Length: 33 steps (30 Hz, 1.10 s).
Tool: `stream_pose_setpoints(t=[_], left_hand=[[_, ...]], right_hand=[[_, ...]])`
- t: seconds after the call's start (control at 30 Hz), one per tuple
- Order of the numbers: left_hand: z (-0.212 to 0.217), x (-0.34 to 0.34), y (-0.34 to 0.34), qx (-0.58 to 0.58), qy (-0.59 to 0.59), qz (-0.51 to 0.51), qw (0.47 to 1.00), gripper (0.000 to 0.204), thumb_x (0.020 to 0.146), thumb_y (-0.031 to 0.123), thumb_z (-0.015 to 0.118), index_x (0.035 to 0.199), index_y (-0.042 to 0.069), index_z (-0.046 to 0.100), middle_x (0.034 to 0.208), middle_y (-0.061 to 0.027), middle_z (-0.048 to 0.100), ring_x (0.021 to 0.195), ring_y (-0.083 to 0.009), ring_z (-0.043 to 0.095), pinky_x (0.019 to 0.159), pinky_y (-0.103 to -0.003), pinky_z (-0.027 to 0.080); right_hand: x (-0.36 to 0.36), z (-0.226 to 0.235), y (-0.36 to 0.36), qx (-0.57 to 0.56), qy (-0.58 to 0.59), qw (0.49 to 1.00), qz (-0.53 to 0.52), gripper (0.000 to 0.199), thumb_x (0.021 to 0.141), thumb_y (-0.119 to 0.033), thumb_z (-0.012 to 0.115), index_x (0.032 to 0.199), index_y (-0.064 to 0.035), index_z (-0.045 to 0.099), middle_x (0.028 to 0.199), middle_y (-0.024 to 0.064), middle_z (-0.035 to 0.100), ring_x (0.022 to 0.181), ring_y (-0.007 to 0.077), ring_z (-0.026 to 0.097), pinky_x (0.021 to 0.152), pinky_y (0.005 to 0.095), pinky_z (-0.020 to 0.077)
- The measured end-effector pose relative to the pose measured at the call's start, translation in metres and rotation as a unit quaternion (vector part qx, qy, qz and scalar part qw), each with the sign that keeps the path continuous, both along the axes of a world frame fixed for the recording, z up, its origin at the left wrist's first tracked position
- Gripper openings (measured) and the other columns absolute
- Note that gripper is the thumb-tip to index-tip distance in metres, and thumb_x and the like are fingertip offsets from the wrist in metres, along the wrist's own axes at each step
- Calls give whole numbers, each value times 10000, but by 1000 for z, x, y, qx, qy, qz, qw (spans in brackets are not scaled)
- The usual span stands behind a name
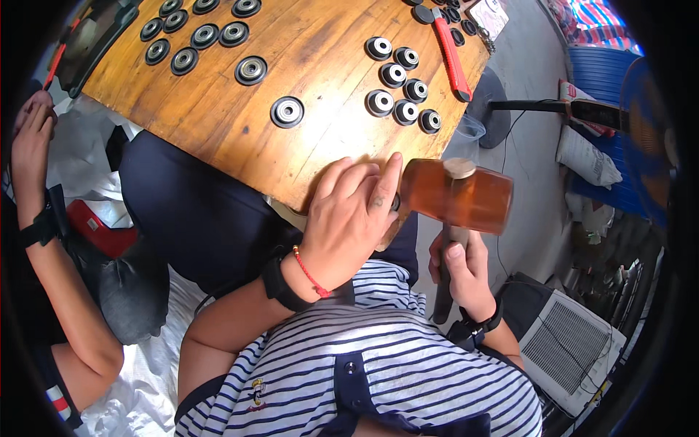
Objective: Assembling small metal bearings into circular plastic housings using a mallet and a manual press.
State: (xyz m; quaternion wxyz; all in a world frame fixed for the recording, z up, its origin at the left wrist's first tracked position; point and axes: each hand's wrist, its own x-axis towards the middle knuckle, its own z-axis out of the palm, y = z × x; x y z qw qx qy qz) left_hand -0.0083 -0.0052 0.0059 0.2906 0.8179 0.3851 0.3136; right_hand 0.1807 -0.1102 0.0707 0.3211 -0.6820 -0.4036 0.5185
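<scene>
Head view shows the left hand (348, 218) flat, steadying a part at the table (240, 138) edge, while the right hand (464, 275) grips the mallet (457, 195) beside it.

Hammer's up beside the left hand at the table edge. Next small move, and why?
Probably slide the left hand back first. Its fingers cover the small dark part at the wooden table edge, right beside the hammer head gripped by the right hand.
</scene>
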Motion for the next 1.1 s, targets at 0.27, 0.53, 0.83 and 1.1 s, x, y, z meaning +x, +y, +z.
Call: stream_pose_setpoints(t=[0.27, 0.53, 0.83, 1.1], left_hand=[[21, -18, 69, 153, 140, 54, 977, 317, 814, 88, 650, 1122, 24, 614, 1060, -97, 611, 1028, -281, 560, 888, -396, 446], [21, 7, 33, 90, 159, -232, 955, 223, 790, 79, 617, 1003, 28, 656, 975, -53, 618, 975, -227, 567, 876, -349, 451], [11, 3, 80, 146, 173, -92, 970, 575, 847, 220, 654, 1356, 28, 466, 1386, -183, 468, 1301, -326, 425, 1099, -436, 310], [6, -24, -3, 36, 117, -169, 978, 556, 837, 227, 673, 1317, 4, 502, 1334, -156, 523, 1287, -300, 453, 1112, -473, 286]], right_hand=[[12, -11, -14, 28, 34, 993, -113, 570, 996, -428, 464, 1349, 12, 379, 763, 70, 528, 530, 111, 506, 465, 225, 423], [11, -16, -13, 47, 68, 991, -108, 496, 984, -426, 498, 1230, 0, 432, 749, 66, 527, 544, 114, 531, 470, 229, 433], [12, -17, -13, 41, 70, 991, -109, 445, 977, -427, 512, 1125, -12, 448, 751, 70, 533, 540, 121, 539, 463, 235, 437], [26, -17, -32, 65, -83, 993, 49, 421, 991, -338, 510, 1215, 12, 445, 811, 66, 537, 611, 109, 521, 495, 225, 437]])
